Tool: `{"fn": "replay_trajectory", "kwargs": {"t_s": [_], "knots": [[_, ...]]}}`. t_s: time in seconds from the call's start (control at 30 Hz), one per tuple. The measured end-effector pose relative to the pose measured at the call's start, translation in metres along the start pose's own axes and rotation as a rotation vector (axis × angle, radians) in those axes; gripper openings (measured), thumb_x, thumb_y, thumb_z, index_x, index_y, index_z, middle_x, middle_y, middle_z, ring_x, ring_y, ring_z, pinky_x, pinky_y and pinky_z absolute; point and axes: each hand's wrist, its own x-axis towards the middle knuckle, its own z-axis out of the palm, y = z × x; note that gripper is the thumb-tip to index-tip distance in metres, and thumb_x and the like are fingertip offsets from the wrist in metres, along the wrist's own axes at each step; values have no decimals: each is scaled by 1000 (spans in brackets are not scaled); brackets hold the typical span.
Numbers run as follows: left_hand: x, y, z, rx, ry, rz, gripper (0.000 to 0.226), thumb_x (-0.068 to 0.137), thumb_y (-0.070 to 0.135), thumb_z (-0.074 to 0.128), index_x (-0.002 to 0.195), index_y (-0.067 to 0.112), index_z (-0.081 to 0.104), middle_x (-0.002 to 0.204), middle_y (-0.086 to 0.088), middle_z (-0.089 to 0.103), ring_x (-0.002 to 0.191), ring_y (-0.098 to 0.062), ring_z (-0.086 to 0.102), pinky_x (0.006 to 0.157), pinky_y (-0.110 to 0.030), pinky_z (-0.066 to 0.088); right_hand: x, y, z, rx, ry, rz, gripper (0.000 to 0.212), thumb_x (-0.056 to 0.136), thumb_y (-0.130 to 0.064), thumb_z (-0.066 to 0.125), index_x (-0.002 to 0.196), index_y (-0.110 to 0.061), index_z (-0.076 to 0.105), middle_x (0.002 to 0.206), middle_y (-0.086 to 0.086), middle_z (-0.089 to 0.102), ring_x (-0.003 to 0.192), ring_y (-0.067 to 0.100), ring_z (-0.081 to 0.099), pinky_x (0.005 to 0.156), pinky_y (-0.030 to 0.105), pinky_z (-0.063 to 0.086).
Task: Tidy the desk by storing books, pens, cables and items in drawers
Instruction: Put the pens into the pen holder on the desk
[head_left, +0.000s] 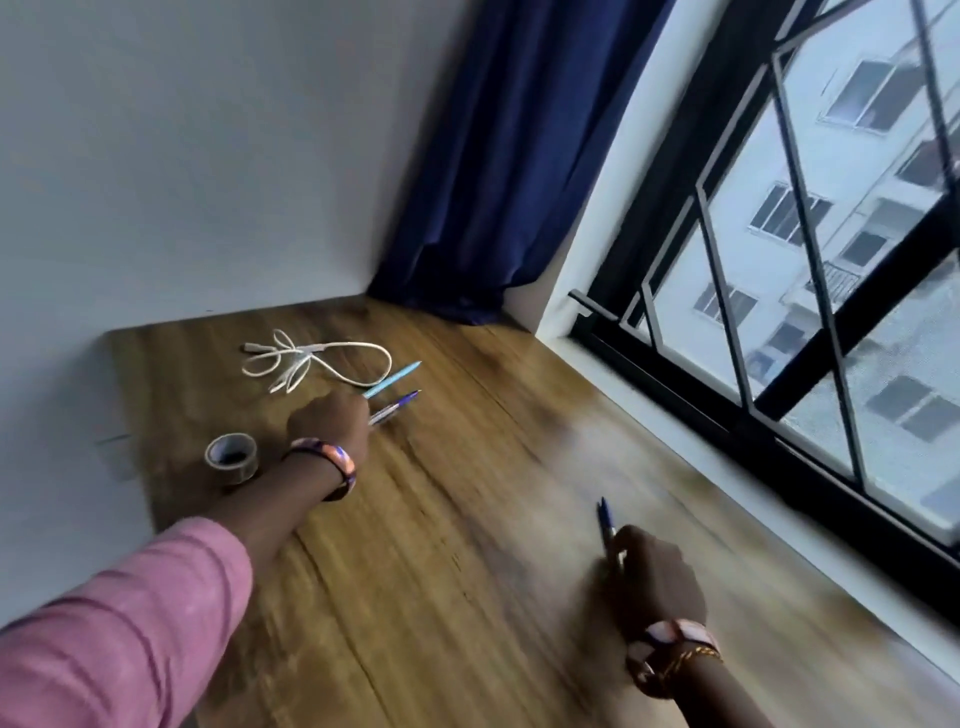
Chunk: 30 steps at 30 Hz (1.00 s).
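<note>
On the wooden desk (467, 519) my left hand (327, 418) grips two pens, a light blue pen (397, 376) and a clear pen with a blue cap (397, 405), whose tips point right and away. My right hand (649, 574) holds a dark blue pen (605, 522) near the desk's front right, its tip pointing up and away. A white cable (311, 358) lies loosely bundled on the desk just beyond my left hand. A roll of clear tape (231, 456) sits left of my left wrist.
A white wall borders the desk's left and far sides. A dark blue curtain (483, 182) hangs in the far corner. A window with black bars (779, 312) and a white sill runs along the right side.
</note>
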Motion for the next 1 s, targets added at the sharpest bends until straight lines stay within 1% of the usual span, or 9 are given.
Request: {"fn": "replay_trajectory", "kwargs": {"t_s": [0.13, 0.23, 0.3, 0.4, 0.47, 0.6, 0.7, 0.8, 1.0], "knots": [[-18, 2, -7, -288, -108, 27, 19, 77, 13, 62, 94, 7, 70, 99, -12, 71, 94, -26, 67, 81, -32, 53, -3, 3, -8, 323, 52, 40, 41, 80, -9, 56, 119, -20, 51, 98, 4, 68, 93, 26, 59, 70, 27, 41], [-51, 22, -15, -980, -471, 56, 8, 69, 1, 69, 61, 1, 66, 53, -10, 65, 46, -14, 62, 49, -21, 52, -10, 7, -21, 490, 95, -11, 41, 76, -6, 61, 114, -21, 58, 78, -4, 65, 79, 20, 58, 68, 24, 38], [-74, 49, -22, -1316, -725, 57, 4, 61, 2, 69, 59, 4, 66, 47, -6, 61, 40, -11, 60, 42, -19, 50, -19, 16, -34, 603, 124, -29, 31, 75, -3, 62, 99, -21, 65, 72, -6, 61, 74, 20, 59, 63, 24, 40], [-101, 96, -32, -1532, -877, 87, 9, 65, 0, 65, 74, 1, 62, 53, -7, 62, 43, -14, 63, 42, -20, 51, -33, 41, -52, 783, 131, -14, 23, 76, 0, 60, 72, -23, 65, 72, -6, 63, 72, 18, 60, 63, 25, 43], [-121, 132, -39, -1533, -902, 141, 10, 81, -4, 58, 73, 1, 61, 54, -5, 61, 46, -15, 63, 46, -22, 54, -47, 69, -65, 834, 168, 13, 26, 79, -6, 60, 66, -28, 63, 70, -7, 64, 69, 15, 59, 67, 31, 44], [-170, 211, -55, -1268, -802, 433, 16, 83, 1, 61, 71, 11, 62, 59, 2, 65, 63, -14, 58, 56, -22, 51, -93, 140, -94, 808, 325, 71, 20, 83, -24, 65, 65, -32, 63, 70, -9, 64, 74, 18, 62, 73, 39, 52], [-225, 269, -75, -1108, -648, 639, 13, 77, 3, 68, 71, 14, 65, 77, -11, 68, 70, -19, 60, 57, -23, 52, -138, 202, -114, 779, 424, 140, 12, 83, -18, 66, 74, -26, 68, 72, -4, 66, 72, 19, 63, 74, 40, 56], [-297, 326, -91, -1032, -554, 790, 15, 75, 2, 69, 69, 14, 64, 85, -19, 70, 73, -22, 62, 64, -32, 57, -195, 268, -133, 751, 507, 223, 25, 77, -7, 65, 76, -32, 65, 75, -1, 69, 72, 22, 67, 75, 46, 56], [-431, 432, -104, -1088, -655, 1002, 22, 62, -1, 74, 59, 16, 59, 42, 6, 57, 44, -14, 54, 42, -19, 48, -306, 393, -166, 665, 704, 370, 12, 64, -23, 56, 65, -34, 60, 70, 3, 70, 71, 26, 67, 75, 47, 55]]}}
